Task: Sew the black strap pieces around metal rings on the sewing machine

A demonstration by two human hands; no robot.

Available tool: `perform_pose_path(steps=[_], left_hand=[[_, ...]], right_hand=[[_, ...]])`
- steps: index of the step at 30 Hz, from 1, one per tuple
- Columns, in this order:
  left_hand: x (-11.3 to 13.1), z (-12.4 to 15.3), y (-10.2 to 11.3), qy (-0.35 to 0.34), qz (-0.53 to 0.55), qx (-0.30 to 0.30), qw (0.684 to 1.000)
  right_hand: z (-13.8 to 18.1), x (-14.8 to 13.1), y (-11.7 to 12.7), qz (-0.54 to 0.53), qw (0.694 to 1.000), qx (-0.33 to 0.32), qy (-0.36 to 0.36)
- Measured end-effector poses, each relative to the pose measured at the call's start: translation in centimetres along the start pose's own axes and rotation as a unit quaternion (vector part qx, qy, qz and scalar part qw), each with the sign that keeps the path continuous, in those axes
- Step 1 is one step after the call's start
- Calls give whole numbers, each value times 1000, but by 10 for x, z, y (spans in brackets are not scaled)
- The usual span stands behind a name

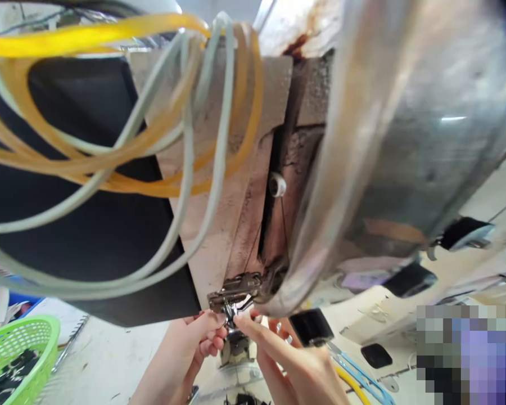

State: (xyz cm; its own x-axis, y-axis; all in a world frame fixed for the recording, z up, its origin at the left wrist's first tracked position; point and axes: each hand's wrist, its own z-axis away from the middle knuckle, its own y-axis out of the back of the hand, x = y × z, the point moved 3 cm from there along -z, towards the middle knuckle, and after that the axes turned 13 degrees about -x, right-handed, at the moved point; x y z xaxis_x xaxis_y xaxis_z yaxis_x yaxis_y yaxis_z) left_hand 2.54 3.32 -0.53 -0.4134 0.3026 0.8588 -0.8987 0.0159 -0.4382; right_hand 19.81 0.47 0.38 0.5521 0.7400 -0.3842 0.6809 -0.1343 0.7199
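A metal clamp-like mechanism (pixel 238 284) sits low on the front of a worn machine, in the middle of the head view. My left hand (pixel 194 343) is just below it, thumb and fingertips pinched at a small shiny metal piece (pixel 231 310). From the other side my right hand (pixel 293 357) reaches in, its index fingertip at the same piece and the other fingers curled. Small bits of metal show between those curled fingers; what they belong to is hidden. Under the fingertips is a darker metal part (pixel 236 343) of the machine.
Yellow tubes (pixel 96 28) and pale tubes (pixel 188 163) loop across the upper left before a black panel (pixel 122 270). A clear hose (pixel 333 185) hangs at right. A green basket (pixel 46 349) holds black pieces. A black pad (pixel 312 326) and a blue-handled tool (pixel 362 374) lie right.
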Motion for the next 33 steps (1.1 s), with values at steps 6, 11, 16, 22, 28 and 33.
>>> perform_pose_path(steps=[6,11,16,22,28,33], left_hand=[[-3,-3,5,2,-18,-20,1000],[-2,-1,2,-4,-21,-4,1000],[1,-6,1,-18,-45,-26,998],[10,-13,2,-11,-60,-89,994],[9,-3,9,-12,-59,-130,990],[-9,32,28,13,-236,-146,961]], right_hand=[[-2,0,1,52,998,19,22],[-2,-2,1,92,995,17,21],[-4,0,-1,59,998,14,16],[3,0,8,-57,996,49,-37],[26,-7,-2,-151,985,-35,-80],[40,-10,-45,-70,943,-300,-124]])
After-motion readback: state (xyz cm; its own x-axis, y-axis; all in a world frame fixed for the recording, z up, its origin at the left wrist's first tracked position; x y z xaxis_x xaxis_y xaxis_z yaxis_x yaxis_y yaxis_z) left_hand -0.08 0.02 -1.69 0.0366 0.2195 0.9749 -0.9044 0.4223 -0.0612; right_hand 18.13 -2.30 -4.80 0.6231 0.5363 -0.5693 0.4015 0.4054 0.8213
